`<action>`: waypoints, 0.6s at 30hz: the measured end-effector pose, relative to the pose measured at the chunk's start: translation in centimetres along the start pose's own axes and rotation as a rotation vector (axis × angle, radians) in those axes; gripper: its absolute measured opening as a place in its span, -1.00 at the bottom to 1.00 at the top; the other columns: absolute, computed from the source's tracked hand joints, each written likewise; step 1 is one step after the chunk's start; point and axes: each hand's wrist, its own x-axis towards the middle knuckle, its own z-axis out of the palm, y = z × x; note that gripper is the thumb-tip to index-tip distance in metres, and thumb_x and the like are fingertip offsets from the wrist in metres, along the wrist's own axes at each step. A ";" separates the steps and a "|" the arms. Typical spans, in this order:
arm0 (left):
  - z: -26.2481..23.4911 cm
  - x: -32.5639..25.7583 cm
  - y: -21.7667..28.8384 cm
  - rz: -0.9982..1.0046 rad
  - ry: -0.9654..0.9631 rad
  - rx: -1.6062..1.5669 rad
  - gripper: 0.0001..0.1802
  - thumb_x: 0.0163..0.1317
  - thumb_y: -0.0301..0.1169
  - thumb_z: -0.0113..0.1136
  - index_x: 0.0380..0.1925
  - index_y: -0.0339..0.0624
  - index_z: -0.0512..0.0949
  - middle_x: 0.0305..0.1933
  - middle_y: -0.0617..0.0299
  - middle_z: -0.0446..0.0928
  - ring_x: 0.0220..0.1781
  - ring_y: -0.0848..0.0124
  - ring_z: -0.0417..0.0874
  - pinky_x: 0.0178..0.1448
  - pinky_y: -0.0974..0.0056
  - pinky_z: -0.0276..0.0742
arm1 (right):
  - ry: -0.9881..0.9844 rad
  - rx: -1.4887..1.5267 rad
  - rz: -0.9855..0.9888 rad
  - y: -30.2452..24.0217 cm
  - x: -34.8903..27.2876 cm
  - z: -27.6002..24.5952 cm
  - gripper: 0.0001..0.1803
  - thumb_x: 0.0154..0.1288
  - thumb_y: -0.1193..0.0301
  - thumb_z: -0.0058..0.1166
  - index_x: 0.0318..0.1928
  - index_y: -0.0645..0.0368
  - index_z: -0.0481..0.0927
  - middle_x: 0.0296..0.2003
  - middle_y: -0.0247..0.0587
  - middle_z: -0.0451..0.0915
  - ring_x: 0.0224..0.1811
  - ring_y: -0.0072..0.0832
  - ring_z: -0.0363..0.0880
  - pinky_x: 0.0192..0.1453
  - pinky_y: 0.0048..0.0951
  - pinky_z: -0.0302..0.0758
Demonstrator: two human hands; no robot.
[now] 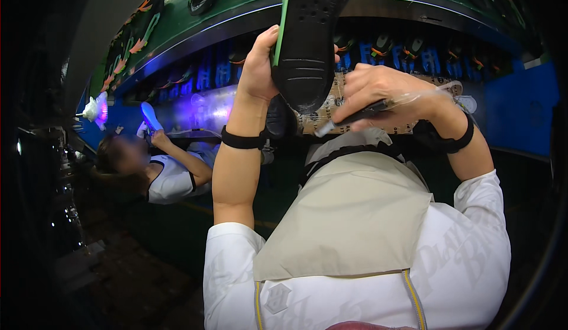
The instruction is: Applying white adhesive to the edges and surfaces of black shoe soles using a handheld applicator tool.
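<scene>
My left hand point(259, 67) is wrapped around a black shoe point(305, 52) with a green and orange edge. It is held up with its underside towards me, dotted holes above and several raised lines at the near, rounded end. My right hand point(384, 90) grips a black-handled brush point(360, 116) with a pale tip, and a clear tube runs from it back over the wrist. The brush tip hangs just below the shoe's near end, apart from it. Part of my left fingers is hidden behind the shoe.
Above runs a green conveyor point(177, 12) with a metal edge, carrying several dark shoes. A lower shelf holds more shoes on blue supports. Taped cardboard point(399, 123) lies behind my right hand. At the left a co-worker point(171, 176) holds up a blue-lit sole point(150, 116).
</scene>
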 end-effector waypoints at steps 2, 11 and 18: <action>-0.4 0.4 0.2 -0.030 -0.031 0.011 -0.30 0.66 -0.09 -0.34 0.33 -0.53 0.50 0.15 -0.38 0.69 0.10 -0.11 0.82 0.25 -0.06 0.79 | -0.007 0.129 0.008 0.1 0.0 -0.1 -0.64 0.27 0.42 0.48 0.09 0.00 0.82 0.01 -0.29 0.78 0.08 -0.25 0.68 0.26 -0.19 0.49; -1.7 2.6 0.7 -0.211 0.048 0.113 -0.57 0.69 -0.20 -0.06 0.20 -0.31 0.61 0.07 0.03 0.77 -0.02 0.31 0.84 0.08 0.22 0.82 | 0.166 -0.206 -0.068 0.6 0.2 0.3 -0.60 0.21 0.42 0.48 0.10 0.07 0.80 -0.30 -0.33 0.61 -0.16 -0.31 0.54 0.01 -0.24 0.37; -1.5 2.3 1.4 -0.300 0.085 0.176 -0.59 0.67 -0.20 0.07 0.22 -0.27 0.65 0.03 0.22 0.77 -0.04 0.53 0.78 0.03 0.38 0.73 | 0.114 -0.229 -0.086 0.6 0.4 0.3 -0.57 0.18 0.40 0.49 0.09 0.05 0.79 -0.27 -0.37 0.61 -0.10 -0.31 0.53 0.06 -0.22 0.38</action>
